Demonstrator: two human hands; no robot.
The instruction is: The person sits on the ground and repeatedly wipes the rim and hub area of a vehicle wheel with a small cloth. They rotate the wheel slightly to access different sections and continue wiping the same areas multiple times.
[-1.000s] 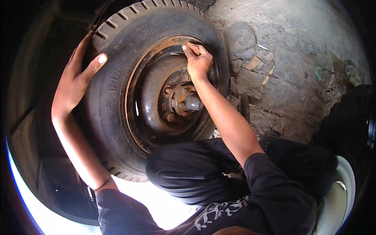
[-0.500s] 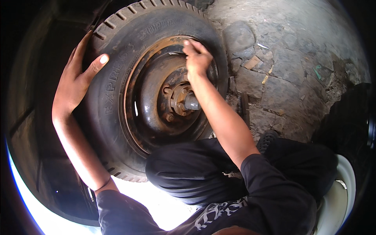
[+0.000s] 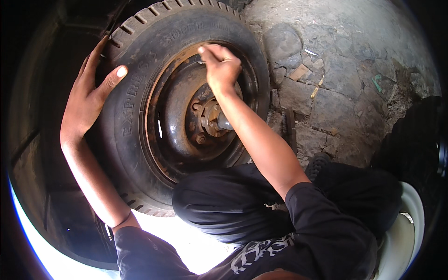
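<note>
A large black tyre (image 3: 127,100) stands in front of me, mounted on a dark, rust-stained wheel rim (image 3: 179,100). My left hand (image 3: 88,100) is open along the tyre's left side, thumb and fingers spread, with the fingertips by the tread at the upper left. At the top inner edge of the rim is my right hand (image 3: 223,67), its fingers curled closed. Whatever it may grip there is too small or hidden to make out. Below that hand, a rusty bolted hub (image 3: 211,116) sits in the wheel's centre, with a grey shaft end (image 3: 225,122) partly behind my forearm.
Cracked stone floor (image 3: 340,102) lies to the right, with a brown chip (image 3: 299,72), a yellow strip (image 3: 317,87) and a green scrap (image 3: 376,83) on it. A dark curved panel (image 3: 28,140) rises at the left. My bent knee (image 3: 224,196) is close below the wheel.
My right hand has slid left along the top of the rim, baring more of the rim's right side. My left hand stays nearly in place on the tyre.
</note>
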